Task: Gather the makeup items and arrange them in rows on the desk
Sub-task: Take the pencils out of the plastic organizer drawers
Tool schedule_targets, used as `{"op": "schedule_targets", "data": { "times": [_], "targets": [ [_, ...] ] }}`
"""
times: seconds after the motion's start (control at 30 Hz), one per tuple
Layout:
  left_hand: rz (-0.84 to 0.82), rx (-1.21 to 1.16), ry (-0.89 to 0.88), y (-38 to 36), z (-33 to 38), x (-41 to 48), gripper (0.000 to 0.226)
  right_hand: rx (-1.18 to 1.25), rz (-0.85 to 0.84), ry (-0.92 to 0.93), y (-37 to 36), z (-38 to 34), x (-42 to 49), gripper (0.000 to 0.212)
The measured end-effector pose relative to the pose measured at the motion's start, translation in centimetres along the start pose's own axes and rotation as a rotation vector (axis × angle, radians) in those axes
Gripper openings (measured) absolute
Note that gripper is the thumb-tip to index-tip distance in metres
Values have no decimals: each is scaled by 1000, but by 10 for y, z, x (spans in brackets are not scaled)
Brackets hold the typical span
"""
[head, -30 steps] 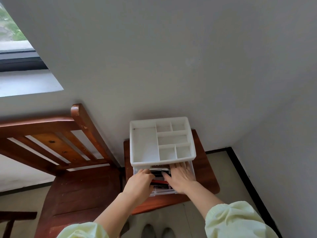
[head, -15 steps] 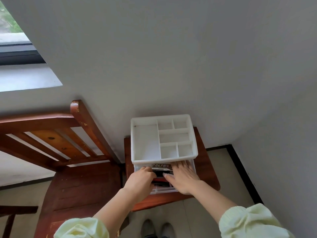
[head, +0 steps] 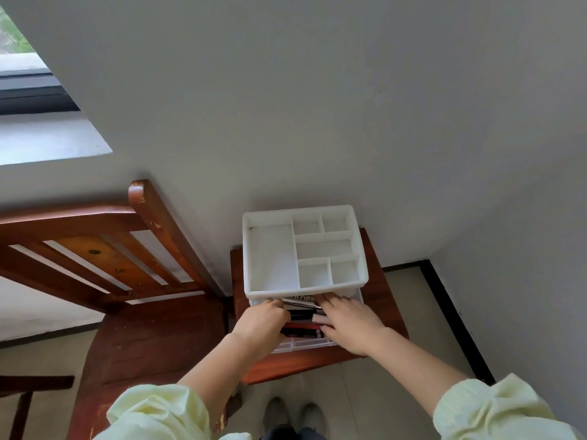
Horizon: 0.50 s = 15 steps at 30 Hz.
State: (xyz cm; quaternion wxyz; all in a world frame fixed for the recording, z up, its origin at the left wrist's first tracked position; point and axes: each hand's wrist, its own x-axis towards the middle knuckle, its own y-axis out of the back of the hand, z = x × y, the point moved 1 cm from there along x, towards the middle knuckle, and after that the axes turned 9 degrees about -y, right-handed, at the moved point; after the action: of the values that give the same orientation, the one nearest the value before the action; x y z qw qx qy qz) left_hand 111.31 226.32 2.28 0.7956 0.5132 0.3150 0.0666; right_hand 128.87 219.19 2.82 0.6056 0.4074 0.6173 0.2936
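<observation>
1. a red-brown wooden chair [head: 152, 344] stood on the pale floor [head: 381, 392] against the back wall [head: 317, 106], its slatted backrest [head: 95, 249] toward the left, paint chipped at the top of its post.
2. a small wooden stool [head: 301, 363] of the same colour stood just right of the chair's seat, in the corner where the back wall met the right wall [head: 524, 265].
3. a window [head: 19, 58] with a dark frame showed at the far upper left, a pale sill [head: 47, 138] below it.
4. a black baseboard [head: 457, 319] ran along the foot of the right wall.
5. a dark wooden piece [head: 31, 384] lay at the floor's lower left edge; what it belonged to could not be told.
</observation>
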Motion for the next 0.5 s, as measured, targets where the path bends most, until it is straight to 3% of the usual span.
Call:
{"op": "schedule_targets", "data": {
  "times": [0.23, 0.5],
  "targets": [
    [-45, 112, -58, 0, 5, 4, 32, -152, 107, 23, 9, -3, 2, 39],
    [15, 102, -70, -2, 5, 9, 52, -152, 136, 4, 8, 0, 2, 32]
  ]
}}
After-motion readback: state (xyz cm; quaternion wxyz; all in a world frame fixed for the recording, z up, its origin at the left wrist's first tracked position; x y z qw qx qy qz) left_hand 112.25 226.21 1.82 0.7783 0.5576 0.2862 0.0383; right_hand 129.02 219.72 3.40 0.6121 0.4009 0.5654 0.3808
